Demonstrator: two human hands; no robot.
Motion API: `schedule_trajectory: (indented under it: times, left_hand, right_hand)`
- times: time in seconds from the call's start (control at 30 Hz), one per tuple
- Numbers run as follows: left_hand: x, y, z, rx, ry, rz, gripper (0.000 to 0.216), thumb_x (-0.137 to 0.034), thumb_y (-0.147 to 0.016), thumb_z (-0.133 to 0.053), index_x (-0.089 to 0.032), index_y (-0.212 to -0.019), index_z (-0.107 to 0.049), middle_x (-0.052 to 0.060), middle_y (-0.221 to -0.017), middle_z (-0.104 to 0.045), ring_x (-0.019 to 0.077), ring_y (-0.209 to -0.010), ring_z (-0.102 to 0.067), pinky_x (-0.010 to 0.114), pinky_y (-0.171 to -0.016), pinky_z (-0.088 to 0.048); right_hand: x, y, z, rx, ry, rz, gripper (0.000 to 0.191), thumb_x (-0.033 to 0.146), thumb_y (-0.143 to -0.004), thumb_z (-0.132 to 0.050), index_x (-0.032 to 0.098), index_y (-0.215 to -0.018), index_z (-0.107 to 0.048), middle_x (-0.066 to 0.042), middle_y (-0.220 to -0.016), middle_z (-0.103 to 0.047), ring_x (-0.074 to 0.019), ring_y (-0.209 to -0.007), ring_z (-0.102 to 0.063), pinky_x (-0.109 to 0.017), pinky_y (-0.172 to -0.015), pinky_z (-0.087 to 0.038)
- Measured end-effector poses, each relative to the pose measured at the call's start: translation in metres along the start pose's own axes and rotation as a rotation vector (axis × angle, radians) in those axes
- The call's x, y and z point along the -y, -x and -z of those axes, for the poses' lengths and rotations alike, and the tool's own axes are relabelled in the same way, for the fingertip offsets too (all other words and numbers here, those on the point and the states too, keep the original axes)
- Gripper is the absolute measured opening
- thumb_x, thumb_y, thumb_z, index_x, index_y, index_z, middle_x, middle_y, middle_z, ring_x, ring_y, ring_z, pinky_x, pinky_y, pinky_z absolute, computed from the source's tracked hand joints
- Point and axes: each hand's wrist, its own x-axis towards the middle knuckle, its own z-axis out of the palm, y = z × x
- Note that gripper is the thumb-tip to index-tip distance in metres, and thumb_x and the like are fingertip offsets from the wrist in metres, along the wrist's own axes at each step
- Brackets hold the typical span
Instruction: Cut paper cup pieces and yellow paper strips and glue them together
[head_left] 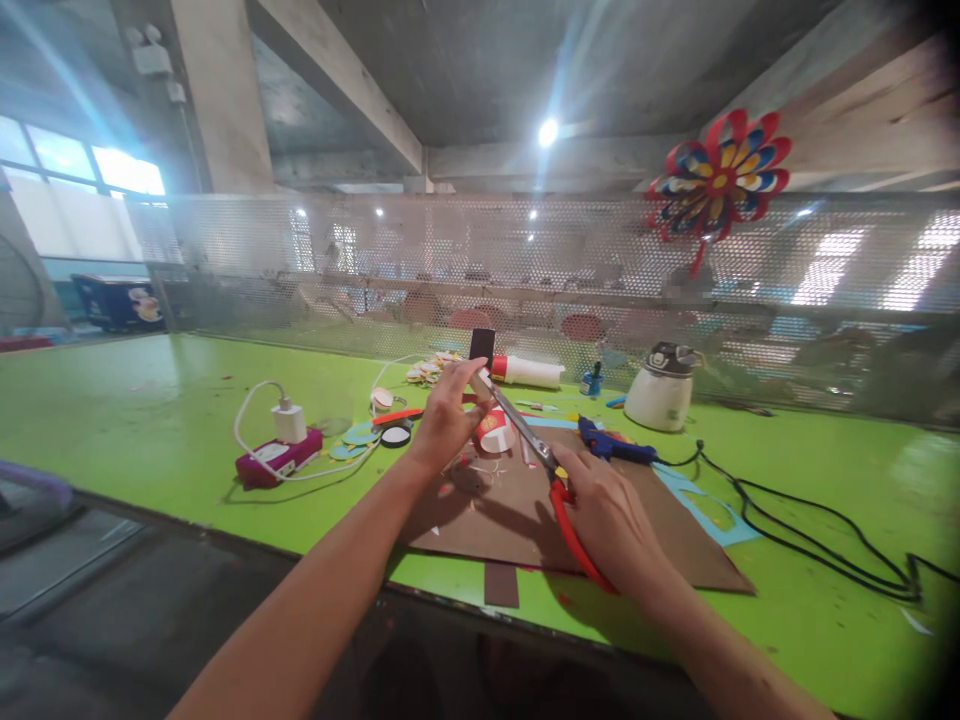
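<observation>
left hand (446, 420) pinches a small white piece (482, 386) above the brown board (480, 525), far side | right hand (604, 505) grips the scissors (538, 447), blade gap hard to tell | left hand's super near the blades (514, 412) — one slip could nick it

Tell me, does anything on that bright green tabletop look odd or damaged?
Two small things: a dark brown rectangular strip pokes out past the near edge of the flat brown board, looking stray, and a thin light-blue sheet on the right has a rounded hole, perhaps a cutting leftover. No spill shows.
</observation>
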Motion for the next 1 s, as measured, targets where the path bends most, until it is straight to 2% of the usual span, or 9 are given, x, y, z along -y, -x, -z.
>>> schedule_trajectory:
  times: [0.23,0.57,0.8,1.0]
  left_hand:
    - [-0.0016,-0.0004,0.0008,0.018,0.026,-0.029,0.050,-0.017,-0.083,-0.062,-0.025,-0.130,-0.048,0.009,-0.126,-0.052,0.0188,-0.108,-0.057,0.032,-0.079,-0.060]
    - [-0.0021,-0.0010,0.0000,0.016,0.062,0.004,0.049,-0.025,-0.084,-0.062,-0.024,-0.131,-0.050,0.011,-0.124,-0.054,0.0197,-0.107,-0.059,0.033,-0.080,-0.060]
    - [0.0007,-0.0007,0.0007,0.026,-0.045,-0.011,0.053,-0.023,-0.081,-0.066,-0.023,-0.131,-0.049,0.012,-0.125,-0.055,0.0226,-0.110,-0.057,0.040,-0.089,-0.055]
    - [-0.0039,-0.0003,-0.0022,0.012,0.029,0.015,0.050,-0.023,-0.082,-0.063,-0.023,-0.131,-0.050,0.011,-0.122,-0.055,0.0197,-0.106,-0.058,0.032,-0.079,-0.058]
  right_hand:
    - [-0.0039,-0.0005,0.0002,-0.014,-0.004,0.005,0.047,0.010,-0.084,-0.044,0.014,-0.129,-0.056,-0.015,-0.100,-0.067,-0.0283,-0.096,-0.063,-0.036,-0.080,-0.047]
    - [-0.0043,0.0010,0.0016,-0.036,0.029,0.022,0.048,0.009,-0.082,-0.046,0.015,-0.128,-0.057,-0.011,-0.090,-0.068,-0.0253,-0.083,-0.064,-0.032,-0.071,-0.045]
    - [-0.0069,0.0020,-0.0002,-0.076,0.074,0.049,0.049,0.011,-0.081,-0.048,0.012,-0.129,-0.057,-0.012,-0.087,-0.067,-0.0262,-0.078,-0.063,-0.032,-0.066,-0.043]
    - [-0.0065,0.0024,-0.0001,-0.072,0.054,0.041,0.047,0.010,-0.081,-0.048,0.016,-0.127,-0.058,-0.011,-0.095,-0.069,-0.0254,-0.078,-0.064,-0.031,-0.065,-0.042]
